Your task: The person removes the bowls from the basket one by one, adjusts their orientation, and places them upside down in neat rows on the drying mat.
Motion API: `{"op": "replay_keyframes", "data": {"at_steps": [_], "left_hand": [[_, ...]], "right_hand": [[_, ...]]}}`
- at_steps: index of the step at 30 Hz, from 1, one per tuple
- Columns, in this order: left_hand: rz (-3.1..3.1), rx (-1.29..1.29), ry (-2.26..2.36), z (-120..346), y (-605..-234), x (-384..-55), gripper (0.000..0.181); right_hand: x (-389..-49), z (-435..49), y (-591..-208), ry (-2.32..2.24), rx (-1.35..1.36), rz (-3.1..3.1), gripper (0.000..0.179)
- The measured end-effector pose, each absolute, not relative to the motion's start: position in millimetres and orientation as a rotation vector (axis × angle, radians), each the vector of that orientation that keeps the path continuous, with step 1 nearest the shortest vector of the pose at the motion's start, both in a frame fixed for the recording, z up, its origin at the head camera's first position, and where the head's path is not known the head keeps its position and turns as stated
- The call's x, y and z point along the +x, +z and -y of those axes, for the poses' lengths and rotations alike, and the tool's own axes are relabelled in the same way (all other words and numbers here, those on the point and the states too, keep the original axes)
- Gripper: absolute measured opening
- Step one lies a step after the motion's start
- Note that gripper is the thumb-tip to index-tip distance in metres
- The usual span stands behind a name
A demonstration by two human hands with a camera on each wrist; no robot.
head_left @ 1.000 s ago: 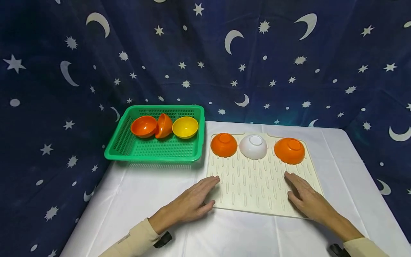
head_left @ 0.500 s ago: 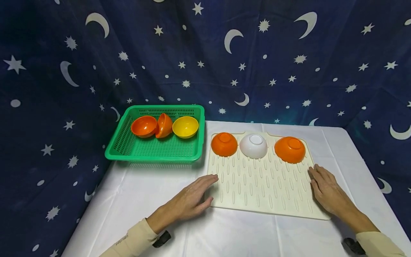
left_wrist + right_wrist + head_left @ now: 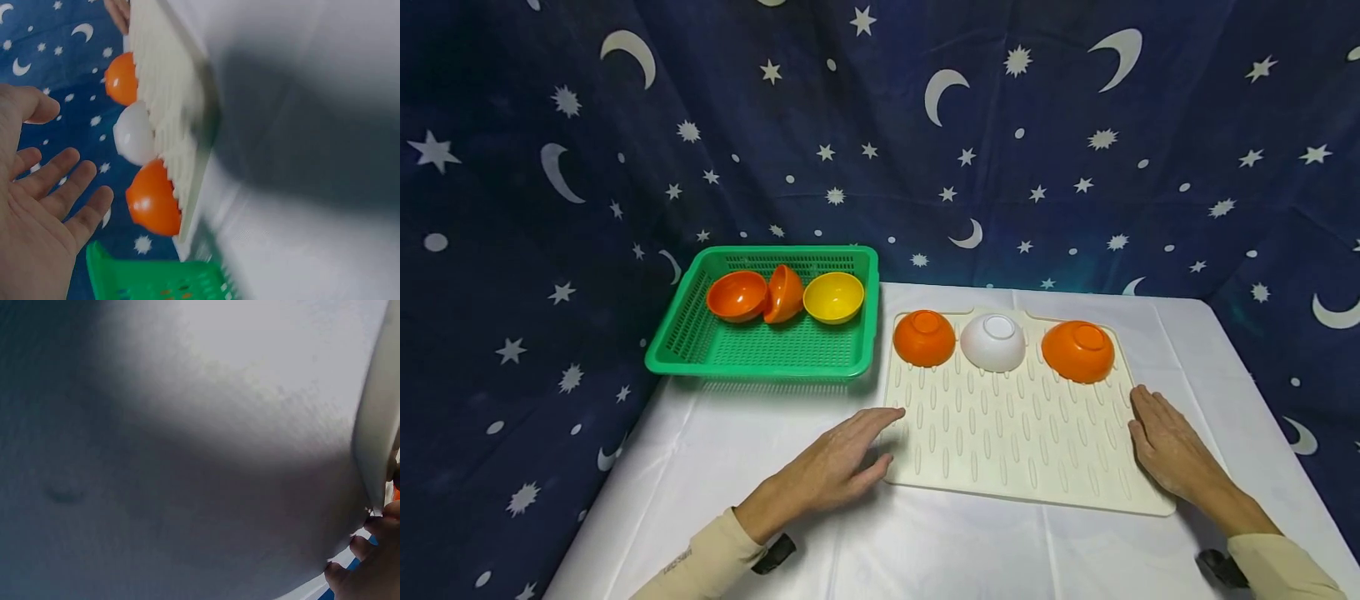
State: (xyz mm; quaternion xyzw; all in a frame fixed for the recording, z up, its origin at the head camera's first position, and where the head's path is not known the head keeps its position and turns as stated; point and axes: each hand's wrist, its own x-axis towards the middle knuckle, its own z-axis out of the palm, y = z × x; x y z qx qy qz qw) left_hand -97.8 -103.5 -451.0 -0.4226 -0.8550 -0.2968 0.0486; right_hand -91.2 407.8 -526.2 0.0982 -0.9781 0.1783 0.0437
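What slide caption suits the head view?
Left hand and right hand at opposite sides of a mat bearing three inverted bowls.

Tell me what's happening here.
A person's right grip is at the right edge of a cream drying mat, the left grip at its left edge. Neither grip holds a bowl. Along the mat's back, an orange bowl, a white bowl and another orange bowl sit inverted. The green basket holds an upright orange bowl, a tipped orange bowl and a yellow bowl.

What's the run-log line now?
textured mat: left orange bowl, white bowl, right orange bowl, all inverted; green basket: upright orange bowl, tipped orange bowl, yellow bowl; left hand: at mat's left edge; right hand: at right edge
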Motion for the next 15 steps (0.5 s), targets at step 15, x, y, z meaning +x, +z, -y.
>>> {"op": "replay_keyframes", "data": {"at_steps": [15], "left_hand": [[2.603, -0.955, -1.077, 154.0, -411.9, -144.9, 0.058]], "right_hand": [[-93.1, -407.9, -521.6, 0.470, 0.278, 3.088, 0.054]]}}
